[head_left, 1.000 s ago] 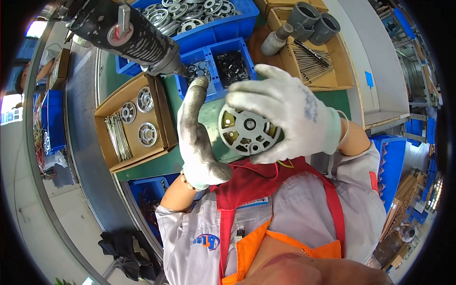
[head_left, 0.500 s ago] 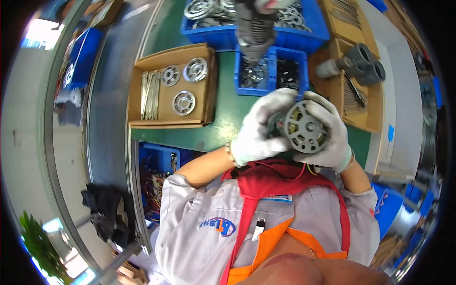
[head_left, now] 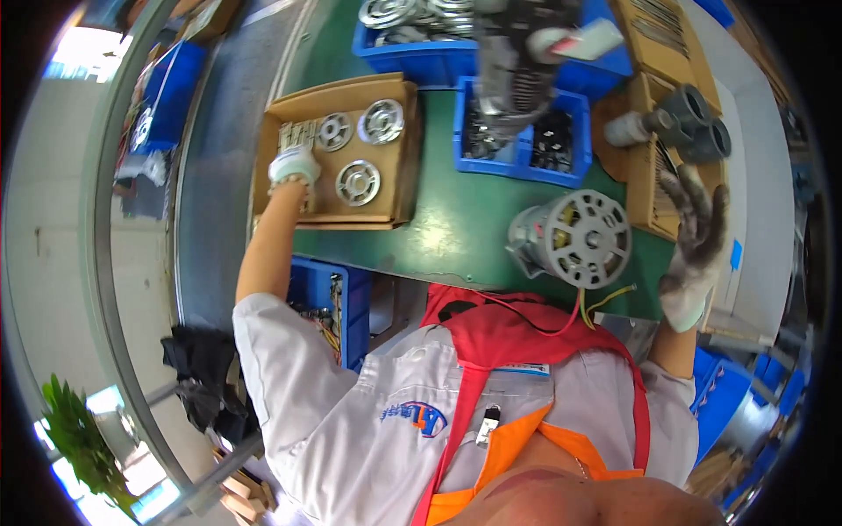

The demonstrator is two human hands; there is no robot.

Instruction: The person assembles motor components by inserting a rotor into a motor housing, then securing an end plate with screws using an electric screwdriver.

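A round electric motor [head_left: 576,240] with a grey spoked end cover lies on the green bench, free of both hands, with red and yellow-green wires trailing toward me. My left hand [head_left: 295,165], in a white glove, reaches into a cardboard box [head_left: 405,167] at the left, over thin metal rods [head_left: 303,134]; its fingers are hard to make out. Beside it in the box lie three metal spoked discs [head_left: 359,182]. At the right, my right hand [head_left: 693,241] hovers by another cardboard box [head_left: 664,188], gloved, fingers stretched out and apart, holding nothing.
A dark power tool [head_left: 522,79] hangs over a blue divided bin [head_left: 526,171] of small metal parts. Behind it, a larger blue bin [head_left: 412,60] holds metal discs. Grey cylinders [head_left: 688,123] stand at the right. Below the bench edge is a blue crate [head_left: 355,316].
Both hands have let go of the motor, which now lies on the bench. My left hand has moved left into the cardboard box; my right hand has moved right and opened.
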